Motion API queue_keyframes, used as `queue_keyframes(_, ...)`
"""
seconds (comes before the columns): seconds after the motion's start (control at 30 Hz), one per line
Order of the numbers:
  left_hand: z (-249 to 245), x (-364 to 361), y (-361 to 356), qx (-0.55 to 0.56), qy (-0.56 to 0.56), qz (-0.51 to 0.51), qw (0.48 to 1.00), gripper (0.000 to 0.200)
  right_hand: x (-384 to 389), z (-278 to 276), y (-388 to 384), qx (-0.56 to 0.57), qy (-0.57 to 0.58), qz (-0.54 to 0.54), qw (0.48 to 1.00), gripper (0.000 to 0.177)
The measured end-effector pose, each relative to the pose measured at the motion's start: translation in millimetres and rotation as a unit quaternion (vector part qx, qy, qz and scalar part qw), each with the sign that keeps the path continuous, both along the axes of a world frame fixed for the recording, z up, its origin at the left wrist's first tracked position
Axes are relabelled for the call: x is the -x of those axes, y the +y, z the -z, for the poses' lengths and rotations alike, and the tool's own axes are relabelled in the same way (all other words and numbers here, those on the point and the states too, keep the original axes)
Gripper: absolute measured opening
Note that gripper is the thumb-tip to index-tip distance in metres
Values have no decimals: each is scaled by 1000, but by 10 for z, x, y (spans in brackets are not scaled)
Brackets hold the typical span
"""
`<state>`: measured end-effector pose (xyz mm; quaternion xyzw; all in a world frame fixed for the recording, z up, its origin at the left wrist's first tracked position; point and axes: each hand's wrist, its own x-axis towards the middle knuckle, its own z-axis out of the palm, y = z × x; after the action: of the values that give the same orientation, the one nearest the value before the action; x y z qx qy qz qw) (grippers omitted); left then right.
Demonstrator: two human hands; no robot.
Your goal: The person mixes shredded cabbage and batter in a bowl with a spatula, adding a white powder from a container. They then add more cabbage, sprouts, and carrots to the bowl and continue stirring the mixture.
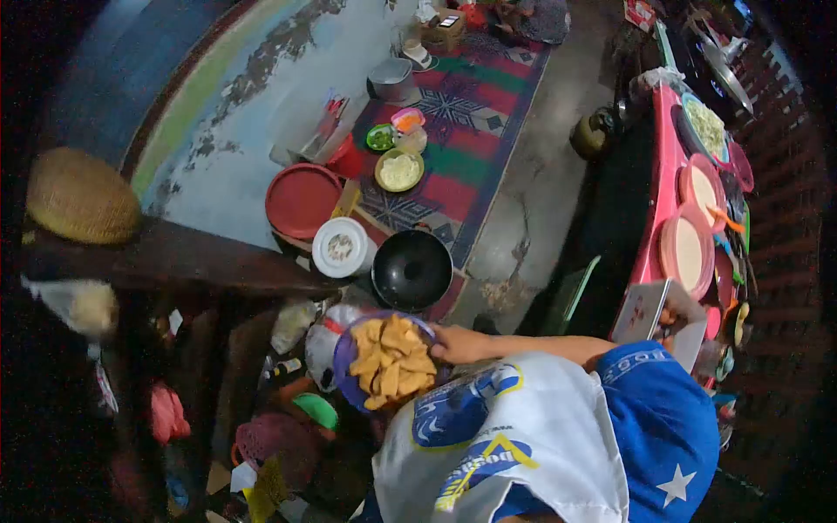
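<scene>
Purple bowl (pixel 346 377): heaped with golden-brown pieces (pixel 392 362), beside white apron (pixel 540 436).
Right hand (pixel 459 344): at bowl's rim, fingers pinching its edge.
Left hand: hidden; fingers, cannot tell.
Black wok (pixel 412 270): just beyond bowl, beside white tub (pixel 343 247).

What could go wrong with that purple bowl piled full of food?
Some golden-brown food pieces might tumble out, because they are heaped high in the purple bowl. It might also tip: only the right hand is seen holding it, at one side. And there's lots of clutter close by, so it could bump something, like the black wok.
</scene>
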<state>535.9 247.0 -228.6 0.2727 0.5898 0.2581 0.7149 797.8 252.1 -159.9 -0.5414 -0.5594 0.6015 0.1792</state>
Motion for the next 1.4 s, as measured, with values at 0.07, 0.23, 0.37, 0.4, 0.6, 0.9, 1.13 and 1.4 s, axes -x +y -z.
queue_keyframes(0.07,-14,-339,188,3,-8,0,1000,22,-464,249,160,-38,-17,93,995,60)
queue_keyframes(0.23,587,-790,520,-99,7,219,971,34,-1614,842,627,-17,-101,242,965,51)
queue_keyframes(0.37,1360,-1571,1105,104,9,155,982,30,-2551,1505,1130,61,-84,319,942,50)
queue_keyframes(0.4,1314,-1886,1286,105,23,150,983,30,-2682,1932,1140,65,-88,312,944,50)
queue_keyframes(0.6,1588,-3421,1962,106,90,124,983,30,-3929,3105,2277,149,-177,352,907,49)
queue_keyframes(0.9,2349,-4106,1976,187,185,102,959,29,-4561,5561,3832,227,-237,395,858,60)
queue_keyframes(1.13,2659,-4280,2134,235,247,98,935,29,-4552,6797,4627,204,-160,426,867,54)
queue_keyframes(1.4,2235,-4913,2418,193,226,154,942,29,-4826,6104,4218,-105,-65,71,990,43)
